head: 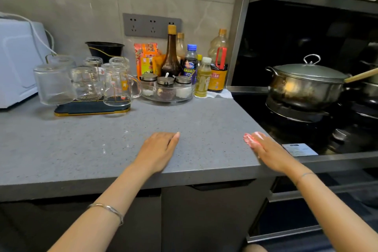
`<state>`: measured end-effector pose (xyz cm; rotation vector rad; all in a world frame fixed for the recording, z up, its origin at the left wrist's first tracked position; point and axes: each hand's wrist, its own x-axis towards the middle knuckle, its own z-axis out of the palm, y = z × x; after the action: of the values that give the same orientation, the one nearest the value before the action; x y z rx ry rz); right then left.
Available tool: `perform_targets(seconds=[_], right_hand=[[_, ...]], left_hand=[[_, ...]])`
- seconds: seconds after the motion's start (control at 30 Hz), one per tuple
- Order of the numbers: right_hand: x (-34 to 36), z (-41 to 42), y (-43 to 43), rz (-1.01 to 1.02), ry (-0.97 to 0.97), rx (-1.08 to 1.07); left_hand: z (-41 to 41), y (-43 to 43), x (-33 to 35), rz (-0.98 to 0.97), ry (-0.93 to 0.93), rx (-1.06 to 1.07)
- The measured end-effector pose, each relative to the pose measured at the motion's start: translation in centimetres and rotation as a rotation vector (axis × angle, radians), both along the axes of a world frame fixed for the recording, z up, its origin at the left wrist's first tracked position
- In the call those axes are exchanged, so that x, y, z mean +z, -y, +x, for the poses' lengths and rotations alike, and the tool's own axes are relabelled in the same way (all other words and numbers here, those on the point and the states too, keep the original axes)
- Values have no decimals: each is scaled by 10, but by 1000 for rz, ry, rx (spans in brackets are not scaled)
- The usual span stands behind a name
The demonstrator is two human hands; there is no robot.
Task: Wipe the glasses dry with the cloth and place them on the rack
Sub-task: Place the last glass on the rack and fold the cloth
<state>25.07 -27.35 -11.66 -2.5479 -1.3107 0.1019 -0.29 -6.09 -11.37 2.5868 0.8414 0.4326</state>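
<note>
Glasses (86,82): six or so, clear, mouth-down and crowded together on the rack (92,109), a dark tray with a gold rim. The cluster sits at 10 o'clock from the hands, well apart from them. The front one at the right is a handled mug (118,86), handle toward 3 o'clock.

Cloth: none identified in view. A white scrap (222,93) lies under the bottles (192,65) at 12 o'clock; cannot tell if it is fabric.

Left hand (158,149): flat on the countertop (81,149), palm down, fingers straight and together, holding nothing.
Right hand (268,150): same pose near the counter's 3 o'clock edge, empty; fingertips washed out by pink glare.

Pot (306,82) on the stove at 2 o'clock.

Judgement: no glass in hand and every glass seen is racked, so this is a rest point, likely the end. Dryness unreadable. If any needs wiping: find the cloth, then lift a glass straight up without knocking its neighbours.
</note>
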Motion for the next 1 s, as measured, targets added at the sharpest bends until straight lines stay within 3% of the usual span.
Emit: perform_targets(seconds=[0.13,0.4,0.7,0.9,1.0], right_hand=[[1,-31,-21,-42,30,73],[3,-87,-68,7,-98,454],[14,-68,-48,367,-224,229],[30,-68,-44,310,-280,247],[24,-72,-46,229,-198,253]], left_hand=[[9,2,1,17,-31,-2],[26,7,1,-29,-42,-90],[36,-2,-1,-137,74,-271],[44,-8,2,-145,40,-291],[46,-11,2,-131,0,-296]])
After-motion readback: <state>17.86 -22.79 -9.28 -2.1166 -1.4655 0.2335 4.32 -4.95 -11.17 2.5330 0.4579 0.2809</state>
